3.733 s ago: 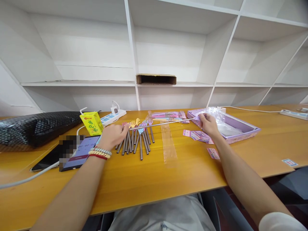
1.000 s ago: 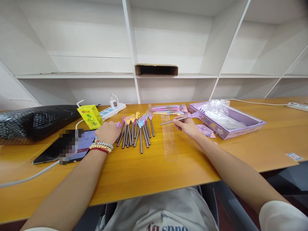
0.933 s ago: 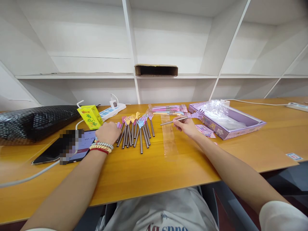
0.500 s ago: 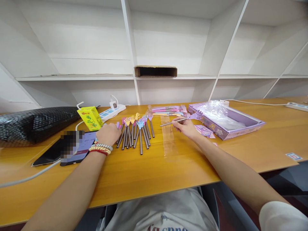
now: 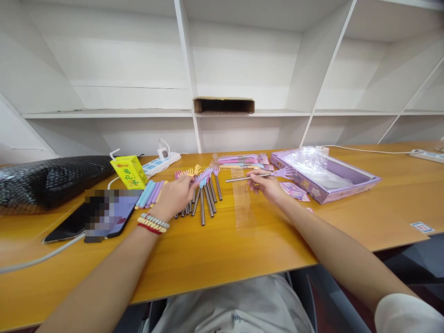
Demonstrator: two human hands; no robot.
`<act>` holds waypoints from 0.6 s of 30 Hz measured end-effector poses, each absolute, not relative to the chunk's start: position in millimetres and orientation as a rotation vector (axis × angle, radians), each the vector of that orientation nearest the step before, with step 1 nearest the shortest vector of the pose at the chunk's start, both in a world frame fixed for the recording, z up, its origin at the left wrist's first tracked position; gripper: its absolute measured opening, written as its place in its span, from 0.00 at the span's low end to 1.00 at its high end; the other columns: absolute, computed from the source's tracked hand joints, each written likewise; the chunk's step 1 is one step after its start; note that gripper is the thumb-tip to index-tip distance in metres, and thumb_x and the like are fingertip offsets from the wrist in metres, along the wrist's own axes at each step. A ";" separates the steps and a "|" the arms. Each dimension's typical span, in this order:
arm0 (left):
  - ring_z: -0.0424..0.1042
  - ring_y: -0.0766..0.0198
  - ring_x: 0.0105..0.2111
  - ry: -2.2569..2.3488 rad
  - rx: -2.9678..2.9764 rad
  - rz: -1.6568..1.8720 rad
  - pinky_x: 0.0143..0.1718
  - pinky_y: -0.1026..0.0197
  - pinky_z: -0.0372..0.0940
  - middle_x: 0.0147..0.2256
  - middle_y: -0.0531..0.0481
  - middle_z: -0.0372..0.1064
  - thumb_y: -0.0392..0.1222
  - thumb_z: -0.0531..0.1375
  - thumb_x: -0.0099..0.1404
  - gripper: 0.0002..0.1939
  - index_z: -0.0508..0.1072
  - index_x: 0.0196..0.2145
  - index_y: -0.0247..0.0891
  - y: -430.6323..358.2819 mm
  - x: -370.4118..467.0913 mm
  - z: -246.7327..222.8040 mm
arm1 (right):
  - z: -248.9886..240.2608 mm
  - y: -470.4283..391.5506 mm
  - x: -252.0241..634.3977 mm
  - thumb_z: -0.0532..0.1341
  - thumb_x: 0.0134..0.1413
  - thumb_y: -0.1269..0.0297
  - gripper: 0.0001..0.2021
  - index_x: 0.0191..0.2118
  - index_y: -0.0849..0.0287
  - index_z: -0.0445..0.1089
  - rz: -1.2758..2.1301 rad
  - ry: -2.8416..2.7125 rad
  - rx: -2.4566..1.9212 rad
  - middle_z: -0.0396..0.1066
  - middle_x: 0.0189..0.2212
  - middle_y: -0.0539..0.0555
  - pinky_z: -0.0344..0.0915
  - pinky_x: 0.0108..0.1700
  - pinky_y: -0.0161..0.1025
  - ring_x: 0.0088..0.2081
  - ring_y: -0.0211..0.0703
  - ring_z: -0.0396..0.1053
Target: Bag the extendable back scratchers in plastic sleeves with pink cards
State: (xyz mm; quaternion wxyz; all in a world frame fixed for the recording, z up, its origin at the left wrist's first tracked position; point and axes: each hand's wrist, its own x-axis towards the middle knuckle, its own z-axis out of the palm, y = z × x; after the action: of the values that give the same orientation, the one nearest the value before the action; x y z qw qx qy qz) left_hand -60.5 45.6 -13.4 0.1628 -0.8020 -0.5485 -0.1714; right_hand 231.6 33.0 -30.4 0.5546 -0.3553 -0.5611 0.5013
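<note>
My left hand point(image 5: 177, 193) is closed around a short light-purple handle grip point(image 5: 205, 176), whose free end points to the right. It hovers over a bunch of back scratchers point(image 5: 203, 208) with metal rods and yellow, blue, pink and purple claw heads, hiding part of them. Between the thumb and fingers of my right hand point(image 5: 264, 184) is a purple back scratcher point(image 5: 239, 179), its bare rod end pointing left and its claw head toward the box. Several pastel handle grips point(image 5: 150, 193) lie in a row by my left wrist, partly covered by the hand.
Beyond my hands lie packaged back scratchers point(image 5: 243, 160). At right is an open purple box point(image 5: 347, 190) with clear plastic, beside printed cards point(image 5: 294, 191). To the left are a yellow drink carton point(image 5: 129, 173), a power strip point(image 5: 161, 164), phones point(image 5: 65, 222) and a black wrapped bundle point(image 5: 52, 182).
My left hand has moved right from the row of grips, carrying a light-purple handle grip, and uncovered the row. My right hand stays nearly in place with the back scratcher.
</note>
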 end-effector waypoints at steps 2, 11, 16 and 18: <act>0.71 0.53 0.35 -1.482 -2.355 -0.471 0.33 0.57 0.58 0.39 0.41 0.72 0.50 0.45 0.66 0.20 0.70 0.40 0.35 43.8 -58.1 -15.6 | -29.6 31.9 232.4 0.62 0.44 0.52 0.16 0.35 0.58 0.70 1.276 -1.292 -0.790 0.70 0.26 0.52 0.54 0.20 0.32 0.23 0.37 0.66; 0.70 0.55 0.38 -1.303 -2.513 -0.465 0.37 0.57 0.60 0.38 0.42 0.71 0.48 0.45 0.67 0.19 0.69 0.41 0.36 48.7 -61.1 -25.3 | -32.1 29.9 230.4 0.56 0.48 0.44 0.22 0.37 0.59 0.71 1.377 -1.301 -0.752 0.73 0.30 0.57 0.57 0.22 0.33 0.27 0.40 0.67; 0.69 0.57 0.38 -1.282 -2.573 -0.524 0.38 0.58 0.61 0.38 0.43 0.70 0.47 0.45 0.67 0.17 0.69 0.39 0.36 49.7 -61.8 -27.2 | -32.0 30.9 231.1 0.53 0.50 0.43 0.25 0.37 0.60 0.72 1.381 -1.290 -0.744 0.74 0.30 0.58 0.57 0.20 0.33 0.26 0.41 0.68; 0.69 0.57 0.38 -1.289 -2.571 -0.543 0.37 0.58 0.61 0.38 0.43 0.70 0.47 0.45 0.67 0.17 0.69 0.39 0.36 49.2 -61.1 -26.7 | -32.2 31.7 231.5 0.53 0.50 0.44 0.24 0.37 0.60 0.72 1.393 -1.288 -0.738 0.74 0.30 0.59 0.57 0.20 0.33 0.26 0.41 0.68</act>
State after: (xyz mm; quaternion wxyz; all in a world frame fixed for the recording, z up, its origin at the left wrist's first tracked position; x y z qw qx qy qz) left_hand -61.1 49.2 -26.7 0.1074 -0.8734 -0.4379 -0.1843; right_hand 231.5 31.7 -32.2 0.5251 -0.3085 -0.5385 0.5823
